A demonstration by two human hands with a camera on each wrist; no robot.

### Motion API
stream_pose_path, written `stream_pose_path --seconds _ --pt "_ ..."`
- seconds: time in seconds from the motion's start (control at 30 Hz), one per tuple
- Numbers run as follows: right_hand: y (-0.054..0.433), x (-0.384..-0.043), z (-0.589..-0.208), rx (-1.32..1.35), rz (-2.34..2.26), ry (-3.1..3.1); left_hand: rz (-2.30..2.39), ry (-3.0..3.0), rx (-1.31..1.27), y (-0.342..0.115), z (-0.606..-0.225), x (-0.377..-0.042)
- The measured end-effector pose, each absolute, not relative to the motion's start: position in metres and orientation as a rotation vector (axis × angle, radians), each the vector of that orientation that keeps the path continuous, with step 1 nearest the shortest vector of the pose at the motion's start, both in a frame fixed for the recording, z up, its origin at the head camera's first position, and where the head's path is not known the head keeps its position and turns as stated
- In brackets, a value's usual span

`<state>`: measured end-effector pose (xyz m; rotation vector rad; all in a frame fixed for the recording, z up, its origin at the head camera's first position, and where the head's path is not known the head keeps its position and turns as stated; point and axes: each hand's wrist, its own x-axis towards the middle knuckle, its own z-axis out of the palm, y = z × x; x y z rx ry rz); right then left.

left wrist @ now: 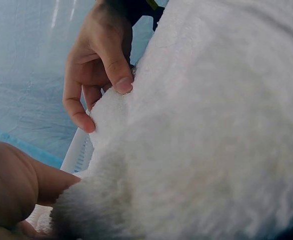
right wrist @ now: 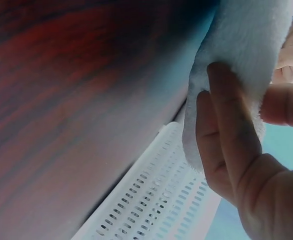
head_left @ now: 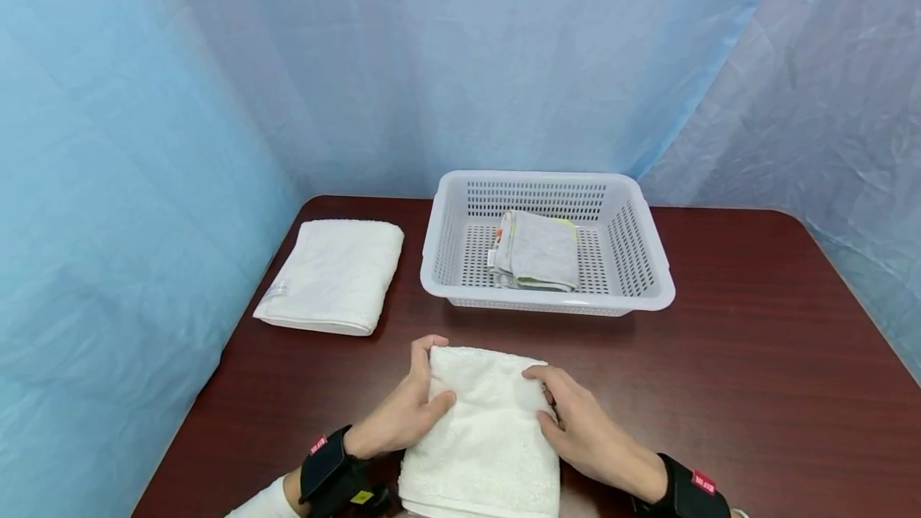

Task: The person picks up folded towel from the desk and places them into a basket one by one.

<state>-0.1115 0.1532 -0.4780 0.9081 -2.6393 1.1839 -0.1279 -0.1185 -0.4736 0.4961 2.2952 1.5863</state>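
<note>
A folded white towel (head_left: 485, 438) is between the two hands at the front of the table. The left hand (head_left: 406, 410) grips its left edge, thumb on top and fingers at the far left corner. On the opposite edge the right hand (head_left: 579, 422) pinches the towel between thumb and fingers. In the right wrist view, the fingers (right wrist: 229, 120) lie along one face of the towel (right wrist: 241, 45), with the thumb on its other side. The left wrist view shows fluffy white cloth (left wrist: 201, 130) filling most of the picture.
A white perforated plastic basket (head_left: 547, 304) stands beyond the hands, holding a folded grey cloth (head_left: 540, 250) with yellow-green edging. Another folded white towel (head_left: 334, 274) lies at the left of the dark red-brown table (head_left: 748, 342). Blue sheeting (head_left: 432, 62) hangs around the table.
</note>
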Motion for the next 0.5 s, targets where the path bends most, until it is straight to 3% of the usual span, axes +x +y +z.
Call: stream_pose_path --seconds 0.5 --pt "0.164 -0.114 -0.458 0.803 1.290 -2.619 1.616 2.328 0.600 -0.113 -0.458 -0.132"
